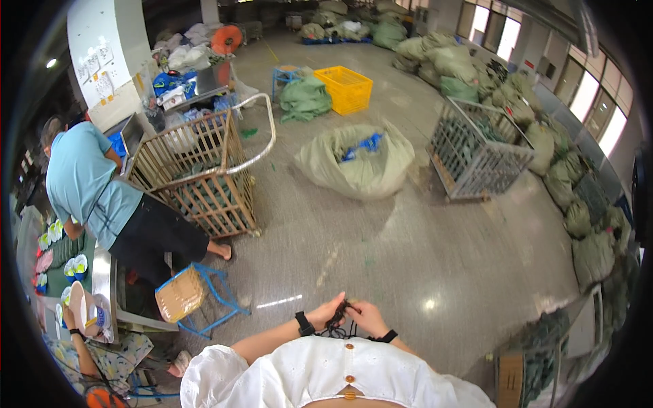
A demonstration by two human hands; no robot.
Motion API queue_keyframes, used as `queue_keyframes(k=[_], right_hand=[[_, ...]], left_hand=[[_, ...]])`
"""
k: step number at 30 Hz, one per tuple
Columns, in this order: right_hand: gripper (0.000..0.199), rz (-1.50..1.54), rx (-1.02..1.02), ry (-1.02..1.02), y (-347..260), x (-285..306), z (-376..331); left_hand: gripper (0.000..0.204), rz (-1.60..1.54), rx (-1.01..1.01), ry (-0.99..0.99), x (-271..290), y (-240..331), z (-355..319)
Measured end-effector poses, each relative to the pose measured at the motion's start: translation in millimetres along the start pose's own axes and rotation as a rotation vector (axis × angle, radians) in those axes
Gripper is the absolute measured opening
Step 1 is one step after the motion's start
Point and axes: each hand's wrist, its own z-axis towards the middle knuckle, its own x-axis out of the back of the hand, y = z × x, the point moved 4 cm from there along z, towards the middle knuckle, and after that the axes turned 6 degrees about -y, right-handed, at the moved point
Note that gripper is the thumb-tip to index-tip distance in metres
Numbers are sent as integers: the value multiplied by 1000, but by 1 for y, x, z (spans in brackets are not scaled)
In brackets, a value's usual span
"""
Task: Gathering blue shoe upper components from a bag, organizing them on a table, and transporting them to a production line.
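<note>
Close to my body, low in the view, both hands are together on a tangle of thin dark cords point(337, 328). My left hand point(324, 313) has its fingers closed round the bunch, thumb side up. My right hand point(368, 319) pinches the same cords from the other side, touching or almost touching the left. Loose dark strands hang below the fingers in front of my white top. A black band circles each wrist.
Ahead lie a large pale sack point(357, 166), a wooden crate cart point(204, 173), a grey slatted cart point(479, 153) and a yellow crate point(343, 90). A blue-framed stool point(187, 296) stands left, near a person in light blue point(85, 180) and another seated person. Sacks point(592, 258) line the right.
</note>
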Motion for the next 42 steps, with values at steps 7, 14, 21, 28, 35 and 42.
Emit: queue_keyframes(k=[7,14,21,28,35,42], right_hand=[[16,715,-261,-443,13,78,178],[12,578,-92,-779,-6,88,373],[23,632,207,-942,-25,51,545],[32,926,-165,-1097,-42,64,674],[24,119,243,-952,-65,99,797],[24,-2,450,-746,-128,145,979]], left_hand=[[38,760,-247,-135,9,160,97],[33,964,-183,208,106,256,129],[35,769,-435,506,176,404,131],[26,416,-758,674,258,573,182],[37,668,-999,1190,353,686,232],[55,503,-562,222,410,776,320]])
